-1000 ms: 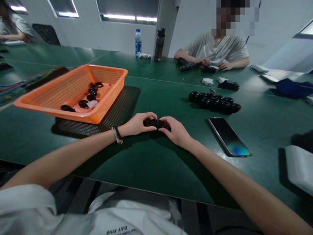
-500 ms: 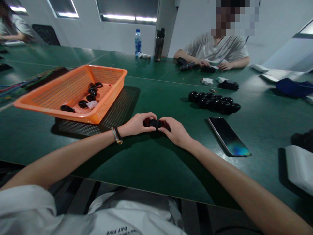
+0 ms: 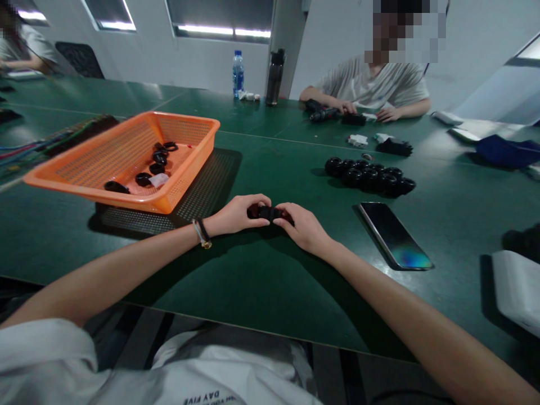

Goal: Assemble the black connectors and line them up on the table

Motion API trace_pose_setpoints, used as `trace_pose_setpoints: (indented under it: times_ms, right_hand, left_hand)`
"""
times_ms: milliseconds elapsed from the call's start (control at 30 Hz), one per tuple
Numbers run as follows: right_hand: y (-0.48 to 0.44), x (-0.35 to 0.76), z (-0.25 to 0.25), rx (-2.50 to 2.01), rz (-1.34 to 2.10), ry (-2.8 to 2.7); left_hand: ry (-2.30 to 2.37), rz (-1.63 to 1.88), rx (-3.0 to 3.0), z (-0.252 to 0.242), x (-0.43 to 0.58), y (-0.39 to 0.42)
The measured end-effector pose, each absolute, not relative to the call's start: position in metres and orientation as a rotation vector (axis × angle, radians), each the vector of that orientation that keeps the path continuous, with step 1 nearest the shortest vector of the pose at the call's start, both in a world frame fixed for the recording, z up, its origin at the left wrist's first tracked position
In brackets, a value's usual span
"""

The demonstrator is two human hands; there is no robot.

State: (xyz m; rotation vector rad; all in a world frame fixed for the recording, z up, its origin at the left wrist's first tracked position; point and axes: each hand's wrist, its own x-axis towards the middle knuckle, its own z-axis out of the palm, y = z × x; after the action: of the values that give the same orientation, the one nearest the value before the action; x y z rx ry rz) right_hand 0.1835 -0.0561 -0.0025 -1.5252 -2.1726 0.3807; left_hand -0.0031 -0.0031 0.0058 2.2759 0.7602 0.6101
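Note:
My left hand (image 3: 242, 212) and my right hand (image 3: 301, 225) meet over the green table, gripping a black ring-shaped part (image 3: 266, 213) between them. Fingers and thumb of each hand close on one end of it. Only its dark middle shows; the ends are covered by my fingers. To the left stands an orange perforated basket (image 3: 192, 179) with several loose black rings (image 3: 157, 168) and a small pale scrap (image 3: 159, 180) inside. Beyond my right hand, glossy black ring parts (image 3: 369, 179) lie grouped in rows.
A phone (image 3: 394, 236) lies right of my hands, with a white box-like object (image 3: 518, 289) near the right edge. Across the table (image 3: 270, 292) a person (image 3: 375, 90) handles a black piece beside a power drill (image 3: 323, 114). Bottles (image 3: 274, 77) stand at the back.
My hands and the black part stay almost in place. The person across the table has shifted a black piece slightly to the left.

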Motion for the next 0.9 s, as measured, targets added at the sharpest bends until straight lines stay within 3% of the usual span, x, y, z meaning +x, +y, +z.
trace_pose_setpoints:
  times_ms: [900]
  right_hand:
    - [-0.0557,0.181,0.0023,-1.615,0.394,-2.232]
  left_hand:
    - [0.718,0.622,2.332,0.0066,-0.0033,-0.0025]
